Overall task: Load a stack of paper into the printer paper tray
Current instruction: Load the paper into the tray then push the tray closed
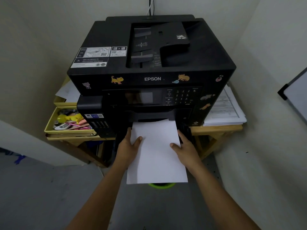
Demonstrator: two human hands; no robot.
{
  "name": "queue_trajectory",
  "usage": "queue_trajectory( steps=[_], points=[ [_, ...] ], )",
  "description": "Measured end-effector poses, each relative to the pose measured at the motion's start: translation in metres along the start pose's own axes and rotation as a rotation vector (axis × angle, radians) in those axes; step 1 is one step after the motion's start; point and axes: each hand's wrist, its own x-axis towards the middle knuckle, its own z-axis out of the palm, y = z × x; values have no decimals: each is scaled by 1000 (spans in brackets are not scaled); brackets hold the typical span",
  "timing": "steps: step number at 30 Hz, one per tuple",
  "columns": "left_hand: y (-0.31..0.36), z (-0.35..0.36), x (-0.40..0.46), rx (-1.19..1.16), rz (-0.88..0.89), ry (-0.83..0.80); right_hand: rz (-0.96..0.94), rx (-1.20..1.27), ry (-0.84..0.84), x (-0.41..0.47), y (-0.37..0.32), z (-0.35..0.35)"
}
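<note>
half done: both hands, left hand [128, 147] and right hand [186, 149], gripped paper stack [157, 153]; front edge entering printer [149, 77] tray, most still out.

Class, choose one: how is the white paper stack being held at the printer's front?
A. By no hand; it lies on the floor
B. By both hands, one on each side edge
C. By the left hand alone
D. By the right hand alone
B: the left hand and right hand grip opposite side edges of the paper stack, its far end at the printer opening.
</note>
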Motion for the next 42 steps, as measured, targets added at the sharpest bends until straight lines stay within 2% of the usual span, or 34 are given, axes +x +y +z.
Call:
queue_trajectory(
  steps=[11,24,34,42],
  points=[
    [0,-2,-3,264,88,-28,-45,-205,84,4,4,1],
    [-11,-3,-2,-75,14,37,-33,-176,89,5,-3,1],
    [-6,3,14,-130,32,72,35,-118,138,29,-7,7],
    [-10,1,14,-186,31,107,110,93,270,32,10,17]
  ],
)
